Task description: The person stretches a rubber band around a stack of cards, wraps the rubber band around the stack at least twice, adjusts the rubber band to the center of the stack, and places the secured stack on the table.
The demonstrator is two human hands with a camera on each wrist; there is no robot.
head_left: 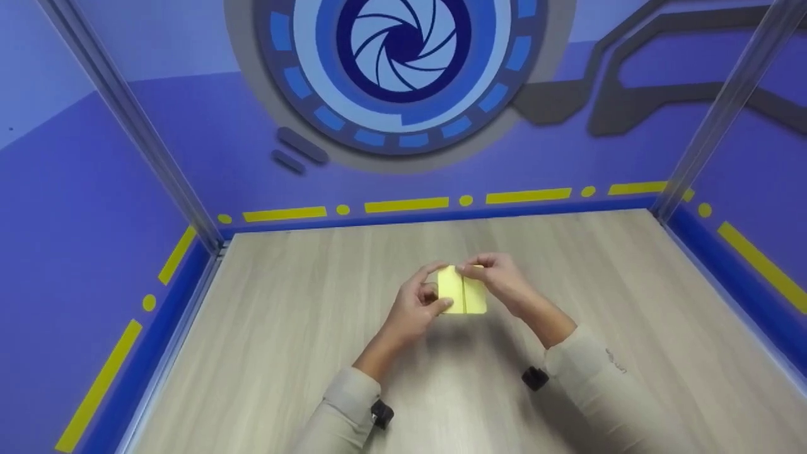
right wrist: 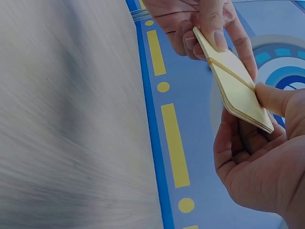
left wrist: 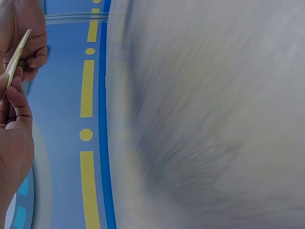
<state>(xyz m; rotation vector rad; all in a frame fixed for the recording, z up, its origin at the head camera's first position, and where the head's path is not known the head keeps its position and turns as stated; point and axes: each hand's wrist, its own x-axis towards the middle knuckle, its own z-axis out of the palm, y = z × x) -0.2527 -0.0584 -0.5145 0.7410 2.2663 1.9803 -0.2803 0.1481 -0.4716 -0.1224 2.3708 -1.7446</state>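
Observation:
A thin stack of pale yellow square cards (head_left: 451, 287) is held up above the table, with a rubber band (head_left: 464, 297) running across its middle. My left hand (head_left: 411, 308) pinches the stack's left side, thumb on the front face. At the upper right edge, close to the band, my right hand (head_left: 507, 284) grips it between thumb and fingers. In the right wrist view the stack (right wrist: 240, 98) shows several layers along its edge, and the tan band (right wrist: 231, 72) circles it. The left wrist view catches the stack (left wrist: 18, 57) nearly edge-on.
Below the hands lies a wood-grain table (head_left: 302, 315). Blue panels (head_left: 403, 183) with yellow dashes enclose its back and sides, joined by metal corner posts (head_left: 145, 132). A black wrist device (head_left: 381, 413) sits at the left cuff, another (head_left: 535, 378) at the right.

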